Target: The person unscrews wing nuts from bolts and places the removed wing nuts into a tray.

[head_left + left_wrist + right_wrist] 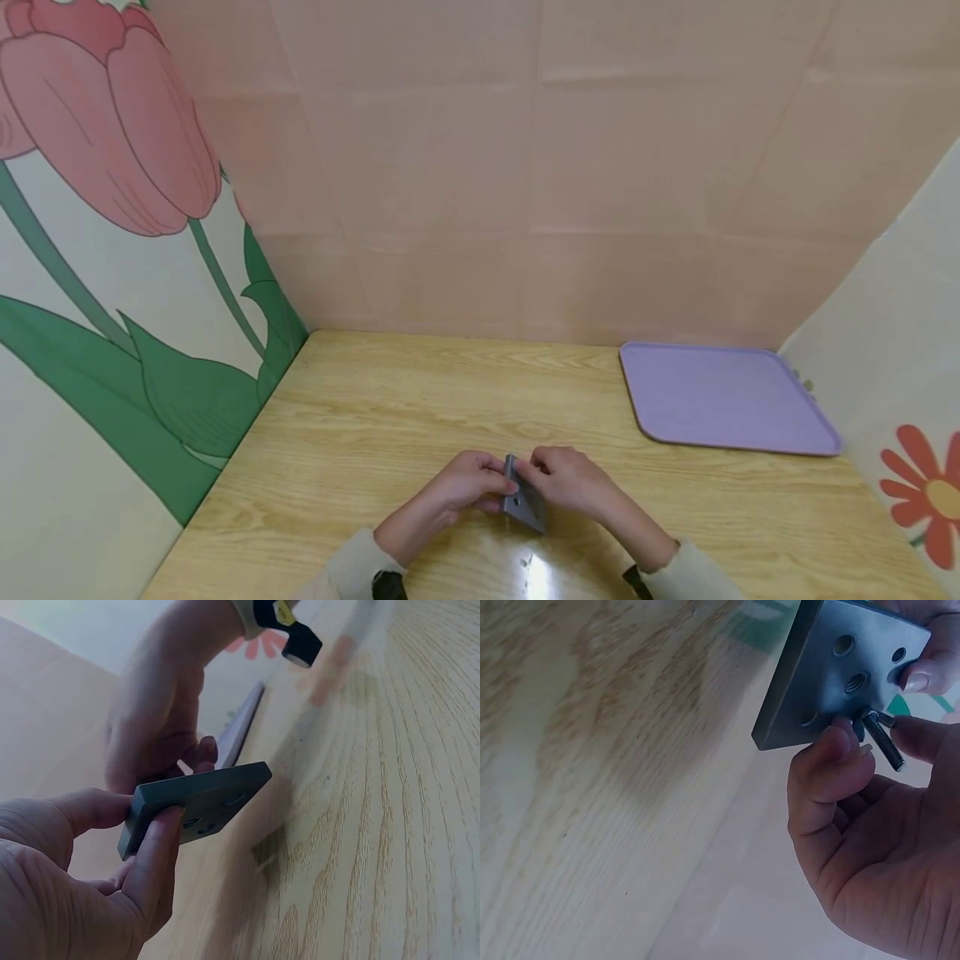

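Observation:
My left hand (472, 482) pinches the edge of a small grey metal plate (529, 507) between thumb and fingers, holding it tilted over the wooden table. In the right wrist view the plate (840, 667) shows several round holes, one of them threaded. A threaded screw (887, 744) sticks out from its face near one edge. What looks like a wing nut (868, 717) sits at the base of that screw, and my right hand (885, 825) pinches it between thumb and finger. From the left wrist view, my right hand (161, 720) is behind the plate (202, 791).
A purple tray (727, 396) lies at the back right of the wood-grain table (360, 417). A pink-covered wall (525, 167) rises behind, with flower-printed panels at the left and right sides.

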Action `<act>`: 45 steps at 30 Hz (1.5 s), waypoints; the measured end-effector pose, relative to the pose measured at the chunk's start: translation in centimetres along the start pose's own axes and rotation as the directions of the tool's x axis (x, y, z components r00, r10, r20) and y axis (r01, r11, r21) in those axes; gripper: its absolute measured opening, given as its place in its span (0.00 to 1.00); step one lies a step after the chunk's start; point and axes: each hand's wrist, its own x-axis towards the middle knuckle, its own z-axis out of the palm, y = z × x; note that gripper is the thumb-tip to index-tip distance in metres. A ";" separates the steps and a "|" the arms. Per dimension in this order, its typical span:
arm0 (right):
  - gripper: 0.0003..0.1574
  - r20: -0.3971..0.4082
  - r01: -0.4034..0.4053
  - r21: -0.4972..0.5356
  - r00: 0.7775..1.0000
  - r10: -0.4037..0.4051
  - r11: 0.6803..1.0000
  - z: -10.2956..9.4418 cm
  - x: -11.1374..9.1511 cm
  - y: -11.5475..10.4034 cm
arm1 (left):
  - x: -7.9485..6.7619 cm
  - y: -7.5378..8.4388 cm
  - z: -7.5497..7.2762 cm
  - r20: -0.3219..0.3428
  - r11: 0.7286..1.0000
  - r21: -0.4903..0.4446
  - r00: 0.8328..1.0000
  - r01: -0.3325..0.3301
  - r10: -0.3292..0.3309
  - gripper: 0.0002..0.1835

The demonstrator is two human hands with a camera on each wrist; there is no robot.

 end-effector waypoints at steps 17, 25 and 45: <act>0.13 -0.093 0.422 -0.483 0.846 -0.524 0.767 0.0 0.0 1.1 | 0.1 0.1 -0.1 -0.007 1.000 -0.023 1.000 -0.011 0.010 0.12; 0.12 -0.082 0.499 -0.628 0.721 -0.688 0.597 0.0 0.0 1.5 | 0.0 0.1 -0.1 0.003 1.000 -0.012 1.000 0.013 -0.013 0.11; 0.19 -0.194 0.140 -0.137 0.967 -0.165 0.981 -0.3 -0.2 0.6 | 0.0 0.0 0.0 0.000 1.000 -0.016 1.000 0.005 -0.005 0.13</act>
